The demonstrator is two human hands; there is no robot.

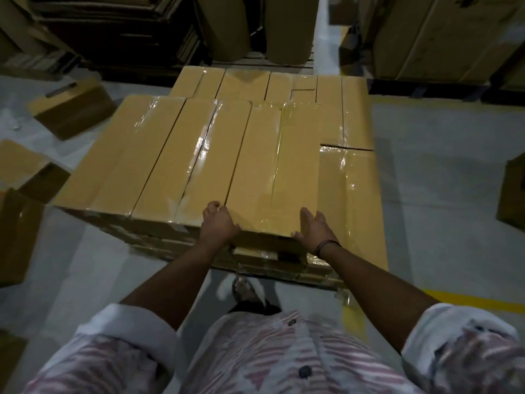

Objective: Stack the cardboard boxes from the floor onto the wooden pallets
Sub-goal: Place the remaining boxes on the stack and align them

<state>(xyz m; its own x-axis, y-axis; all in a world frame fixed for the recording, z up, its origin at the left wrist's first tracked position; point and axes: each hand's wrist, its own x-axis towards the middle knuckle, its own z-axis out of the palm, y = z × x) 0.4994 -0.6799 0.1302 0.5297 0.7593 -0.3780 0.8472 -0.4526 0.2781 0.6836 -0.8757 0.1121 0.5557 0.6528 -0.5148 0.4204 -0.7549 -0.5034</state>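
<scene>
Clamping the near end of the long box (272, 172) from both sides: left hand (220, 226) curled over the corner, fingers tucked into the gap; right hand (312, 230) pressed flat, fingers straight. Running away from the grip along the top of the stack (119, 166). Could slide off that flat palm on glossy tape and tip onto the lower box (355, 194) right of the grip. Taped shut, contents hidden. Loose boxes (74, 109) on the floor (440, 166), well left.
</scene>
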